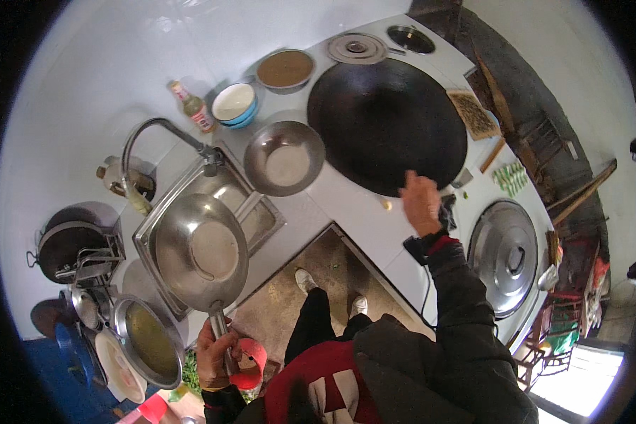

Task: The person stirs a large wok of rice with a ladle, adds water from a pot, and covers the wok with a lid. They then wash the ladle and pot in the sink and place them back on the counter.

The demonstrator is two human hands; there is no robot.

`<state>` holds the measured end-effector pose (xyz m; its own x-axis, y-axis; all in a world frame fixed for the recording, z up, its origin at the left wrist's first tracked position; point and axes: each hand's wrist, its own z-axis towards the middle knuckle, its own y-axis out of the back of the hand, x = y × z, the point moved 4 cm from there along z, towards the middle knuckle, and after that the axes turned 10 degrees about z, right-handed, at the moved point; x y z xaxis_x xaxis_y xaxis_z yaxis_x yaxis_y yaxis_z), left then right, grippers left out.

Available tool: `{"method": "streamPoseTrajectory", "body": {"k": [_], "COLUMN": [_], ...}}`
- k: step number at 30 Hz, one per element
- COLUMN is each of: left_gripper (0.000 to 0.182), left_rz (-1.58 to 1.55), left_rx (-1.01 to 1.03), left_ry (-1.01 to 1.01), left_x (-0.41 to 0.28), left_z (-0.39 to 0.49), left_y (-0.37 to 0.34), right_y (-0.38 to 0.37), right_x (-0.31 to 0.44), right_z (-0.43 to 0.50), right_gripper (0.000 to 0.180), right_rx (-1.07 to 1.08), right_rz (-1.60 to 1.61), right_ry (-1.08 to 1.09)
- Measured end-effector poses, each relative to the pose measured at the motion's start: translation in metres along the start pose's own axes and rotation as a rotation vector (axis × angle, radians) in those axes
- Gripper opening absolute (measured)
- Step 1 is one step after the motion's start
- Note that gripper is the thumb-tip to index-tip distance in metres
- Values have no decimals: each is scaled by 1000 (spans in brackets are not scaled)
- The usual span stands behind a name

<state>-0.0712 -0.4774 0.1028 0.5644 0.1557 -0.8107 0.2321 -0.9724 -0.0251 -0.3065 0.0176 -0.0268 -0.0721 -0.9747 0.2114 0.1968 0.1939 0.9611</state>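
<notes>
My left hand [217,352] grips the handle of a long-handled steel pan [201,254], which hangs over the stainless sink [257,220]. A second steel pan [284,159] rests on the counter, its handle reaching towards the sink. My right hand [421,203], blurred, is at the near rim of a large black wok [387,127] set into the counter. Whether its fingers hold anything small cannot be made out. Beside it lie a small yellowish piece [386,204], a dark cloth-like item [448,212] and a flat metal blade [462,179].
A curved faucet [159,123] arches over the sink. Behind stand a glass bottle [193,108], stacked bowls [235,103] and a basin of brown liquid [285,69]. At right are a brush-like mat [474,114] and a large metal lid [503,259]. A basin of yellowish liquid [151,339] is at left.
</notes>
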Motion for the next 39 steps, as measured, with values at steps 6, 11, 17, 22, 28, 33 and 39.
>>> {"method": "streamPoseTrajectory", "body": {"k": [6,11,17,22,28,33,39], "left_gripper": [30,27,39,51,40,43,47], "left_rz": [-80,-180,-117,-162,-193,-360,-367], "left_rx": [-87,-117,-84,-9,29,55,31], "left_ry": [66,114,143,54,32,153,182], "left_x": [-4,5,24,20,21,39,40], "left_z": [1,8,49,78,101,113,122], "left_y": [44,73,102,104,90,72,57], "right_y": [-55,-110,-87,-62,-49,-35,-86], "right_x": [263,352,284,196,158,249,408], "right_z": [23,31,8,25,80,122,143], "right_gripper": [58,51,37,47,46,31,16], "right_rx": [538,762,826,821,707,323,394], "right_rz": [1122,874,597,420,138,190,728], "right_ry": [427,513,428,322,408,794,888]}}
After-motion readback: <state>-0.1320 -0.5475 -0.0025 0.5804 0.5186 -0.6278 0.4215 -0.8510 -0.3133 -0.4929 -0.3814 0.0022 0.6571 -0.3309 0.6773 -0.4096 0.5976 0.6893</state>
